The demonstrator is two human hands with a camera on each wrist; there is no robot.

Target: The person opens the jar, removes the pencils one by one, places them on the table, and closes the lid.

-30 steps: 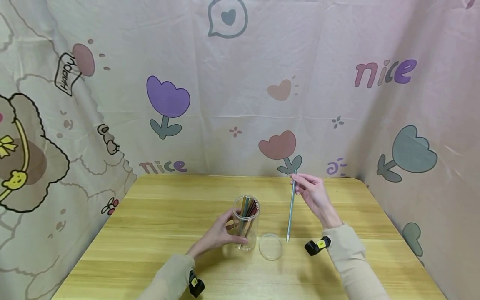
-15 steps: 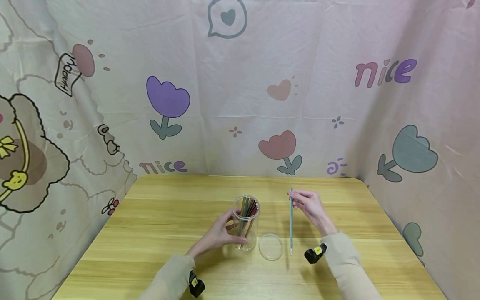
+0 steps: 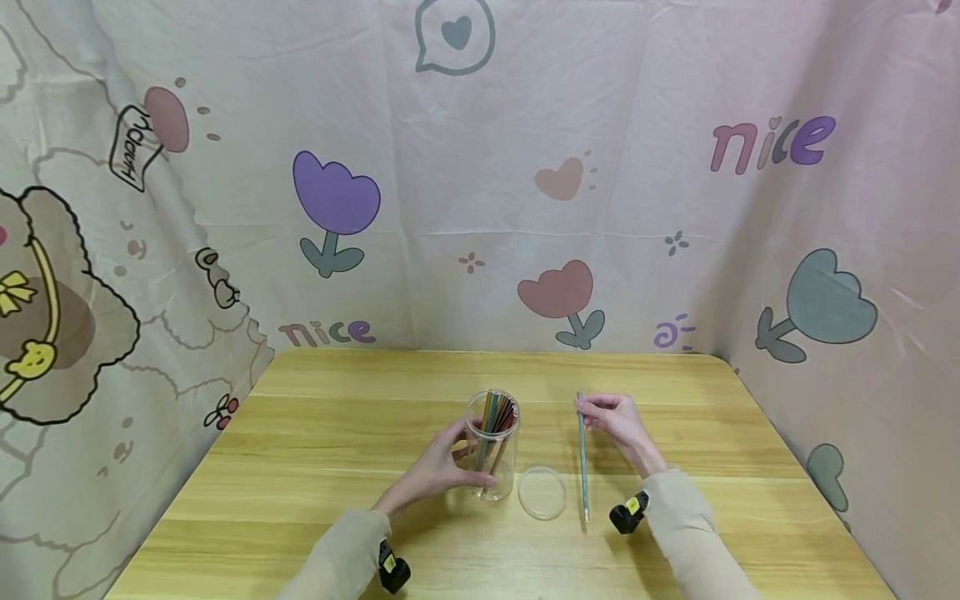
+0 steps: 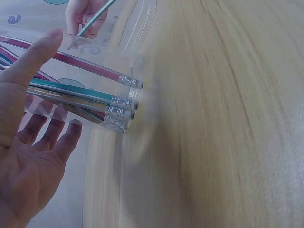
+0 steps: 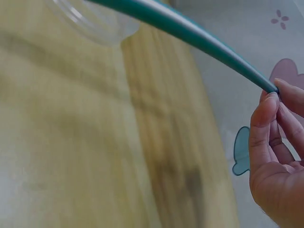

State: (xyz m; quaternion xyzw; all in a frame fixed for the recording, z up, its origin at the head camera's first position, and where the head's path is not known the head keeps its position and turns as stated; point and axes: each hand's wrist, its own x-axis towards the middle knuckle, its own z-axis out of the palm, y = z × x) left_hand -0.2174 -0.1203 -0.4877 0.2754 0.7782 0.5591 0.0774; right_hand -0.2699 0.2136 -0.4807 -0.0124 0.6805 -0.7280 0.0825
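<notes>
My left hand [image 3: 435, 467] grips a clear cylindrical jar [image 3: 504, 467] standing upright on the table, thumb on the near side and fingers round the far side. Several pencils [image 4: 80, 92] in red, green and gold lean inside it, their metal-banded ends at the jar's bottom. To the right, my right hand [image 3: 617, 421] pinches a teal pencil [image 3: 582, 467] near its far end between thumb and fingertips. That pencil points toward the person, its near end beside the clear round lid [image 3: 542, 493]. In the right wrist view the teal pencil [image 5: 190, 33] runs up from the fingertips.
The clear lid lies flat on the wooden table [image 3: 337, 433], just right of the jar. A printed cloth [image 3: 450, 208] hangs behind and at both sides of the table. Each wrist carries a small black camera [image 3: 628, 512].
My right hand has come down and nearer with the teal pencil, from above the table's back edge to low beside the lid. The left hand and jar stay in place.
</notes>
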